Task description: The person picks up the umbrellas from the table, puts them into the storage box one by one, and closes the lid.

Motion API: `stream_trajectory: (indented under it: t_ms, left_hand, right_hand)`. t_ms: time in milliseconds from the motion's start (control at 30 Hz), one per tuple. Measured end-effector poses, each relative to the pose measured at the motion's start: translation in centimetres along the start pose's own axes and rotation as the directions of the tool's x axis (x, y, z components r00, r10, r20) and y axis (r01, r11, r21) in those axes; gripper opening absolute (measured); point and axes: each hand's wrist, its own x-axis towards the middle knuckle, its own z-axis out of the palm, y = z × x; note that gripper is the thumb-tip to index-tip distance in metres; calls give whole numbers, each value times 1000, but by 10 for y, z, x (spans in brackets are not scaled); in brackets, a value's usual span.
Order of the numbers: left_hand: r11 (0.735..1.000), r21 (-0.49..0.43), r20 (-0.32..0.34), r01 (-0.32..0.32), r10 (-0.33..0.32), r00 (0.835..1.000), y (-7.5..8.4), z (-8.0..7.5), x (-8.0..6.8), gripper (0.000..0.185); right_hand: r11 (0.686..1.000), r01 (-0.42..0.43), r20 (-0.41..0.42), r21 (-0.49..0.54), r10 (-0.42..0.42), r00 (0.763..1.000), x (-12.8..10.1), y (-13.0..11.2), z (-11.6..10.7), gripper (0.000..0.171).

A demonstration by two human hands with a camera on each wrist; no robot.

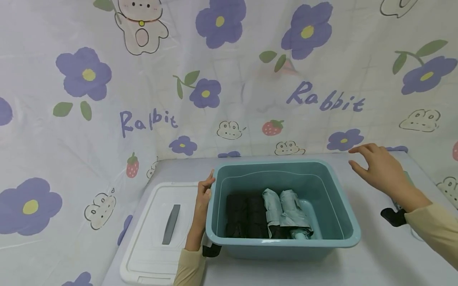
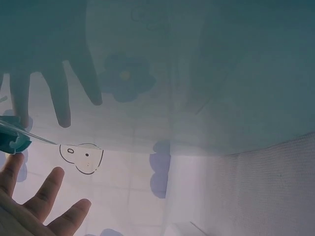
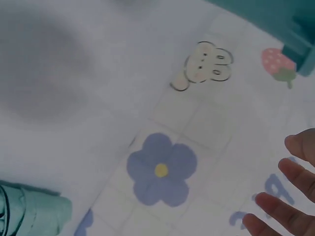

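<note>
Left hand (image 1: 202, 196) rests flat-fingered against the glossy teal plastic tub (image 1: 343, 228); right hand (image 1: 379, 169) hovers, grip apart.

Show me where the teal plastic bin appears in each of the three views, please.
Head view: the teal plastic bin stands centre-low on the table, with the left hand on its left rim.
Left wrist view: its translucent wall fills the upper part.
Right wrist view: only a corner shows, top right.
Shared landmark: the purple flower cloth.
</note>
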Motion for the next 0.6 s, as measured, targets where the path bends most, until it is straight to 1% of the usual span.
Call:
stream_trajectory:
  t_ms: [67, 200, 467, 600]
  left_hand:
    - [1000, 7, -1, -3, 3, 1000, -1, 0, 1, 34]
    - [1000, 6, -5, -5, 5, 1000, -1, -1, 1, 34]
    - [1000, -10, 7, -7, 7, 1000, 1, -1, 0, 35]
    - [1000, -21, 11, -5, 5, 1000, 2, -1, 0, 35]
  right_hand:
    - [1000, 20, -28, -20, -21, 999, -2, 5, 5, 32]
    - [999, 26, -43, -40, -28, 999, -6, 15, 12, 34]
    - [995, -2, -37, -98, -2, 999, -13, 45, 26, 41]
    - [993, -51, 1, -110, 51, 999, -18, 60, 31, 46]
